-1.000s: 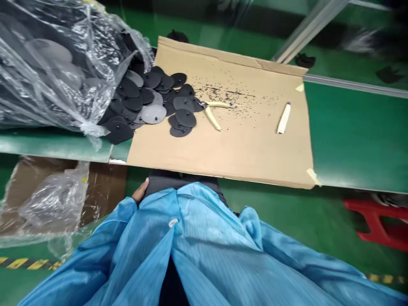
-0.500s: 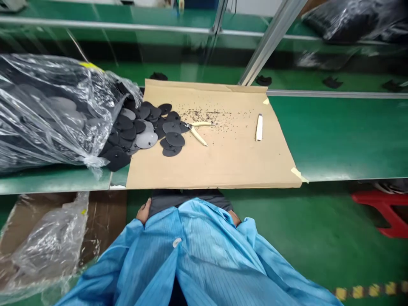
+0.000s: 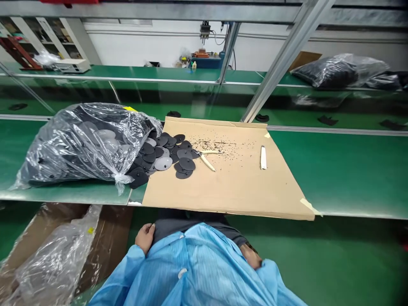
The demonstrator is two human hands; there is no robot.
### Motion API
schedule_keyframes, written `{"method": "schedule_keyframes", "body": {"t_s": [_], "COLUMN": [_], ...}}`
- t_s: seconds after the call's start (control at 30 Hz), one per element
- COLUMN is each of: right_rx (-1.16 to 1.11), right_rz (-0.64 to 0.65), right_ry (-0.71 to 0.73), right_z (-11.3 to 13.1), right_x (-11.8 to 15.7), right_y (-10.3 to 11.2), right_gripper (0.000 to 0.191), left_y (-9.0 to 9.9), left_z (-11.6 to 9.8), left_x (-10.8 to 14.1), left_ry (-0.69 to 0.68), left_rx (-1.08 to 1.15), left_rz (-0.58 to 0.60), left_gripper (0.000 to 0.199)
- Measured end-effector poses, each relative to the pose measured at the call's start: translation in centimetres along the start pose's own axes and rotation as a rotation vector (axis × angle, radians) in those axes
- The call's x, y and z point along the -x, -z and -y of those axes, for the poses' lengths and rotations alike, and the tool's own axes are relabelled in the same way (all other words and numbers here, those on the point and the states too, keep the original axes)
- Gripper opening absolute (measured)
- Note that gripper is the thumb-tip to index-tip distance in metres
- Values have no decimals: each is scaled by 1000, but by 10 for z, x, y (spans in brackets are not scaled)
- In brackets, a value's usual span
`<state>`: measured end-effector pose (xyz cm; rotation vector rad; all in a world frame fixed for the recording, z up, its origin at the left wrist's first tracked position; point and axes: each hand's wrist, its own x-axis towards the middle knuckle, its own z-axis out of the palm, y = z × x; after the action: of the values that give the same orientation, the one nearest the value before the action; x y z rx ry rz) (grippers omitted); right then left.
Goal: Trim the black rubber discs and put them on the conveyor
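Note:
My left hand point(image 3: 145, 238) rests at my left hip against the dark trousers, its fingers curled; whether anything is in them is hidden. At the other hip is my right hand point(image 3: 251, 256), its fingers out of sight. Both are below the table edge, touching nothing on the table. On the brown cardboard sheet point(image 3: 229, 191) lie pliers point(image 3: 208, 162) with cream handles, spread apart, and a white-handled tool point(image 3: 263, 158) further right. Black round discs point(image 3: 187, 164) are piled at the sheet's left side, beside a clear plastic bag point(image 3: 79, 148) full of them. Small black bits are scattered near the pliers.
The green table point(image 3: 344, 170) stretches to both sides. Below it at the left stands an open cardboard box point(image 3: 111, 242) with clear plastic point(image 3: 54, 255). A slanted metal post point(image 3: 270, 68) rises behind the sheet. More filled bags point(image 3: 328, 72) lie on the back shelf.
The view has tilted up and shifted, so the table sits lower and more of the back shelf shows. Both hands show more fully at my hips. The objects on the sheet have not moved.

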<state>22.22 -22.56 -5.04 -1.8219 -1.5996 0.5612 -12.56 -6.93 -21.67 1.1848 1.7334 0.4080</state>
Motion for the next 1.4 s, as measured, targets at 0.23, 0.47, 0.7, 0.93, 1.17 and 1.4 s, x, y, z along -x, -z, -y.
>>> {"method": "schedule_keyframes", "body": {"t_s": [0.23,0.47,0.7,0.93,1.17,1.4], "right_rx": [209,-315,-936,155,132,-357], "right_rz": [90,186,203,1,220,420], "right_ry": [-449,-404,-334,244,641,332], "right_z": [-53,27,114,135,138,138], "right_x": [38,-9,-75,-84,-93,-101], "right_y": [16,98,0,-28,-20,-7], "right_gripper": [46,43,48,51,28,15], "left_y": [9,33,13,28,38,35], "left_z": [-17,-112,-188,-193,-190,-189], "left_x": [4,86,145,147,146,139], "left_ry": [-219,-530,-340,-193,-130,-127], "left_rx": [34,62,996,1354,1321,1322], "left_rz": [-90,289,1022,916,817,933], "left_gripper": [47,36,64,74,71,74]}}
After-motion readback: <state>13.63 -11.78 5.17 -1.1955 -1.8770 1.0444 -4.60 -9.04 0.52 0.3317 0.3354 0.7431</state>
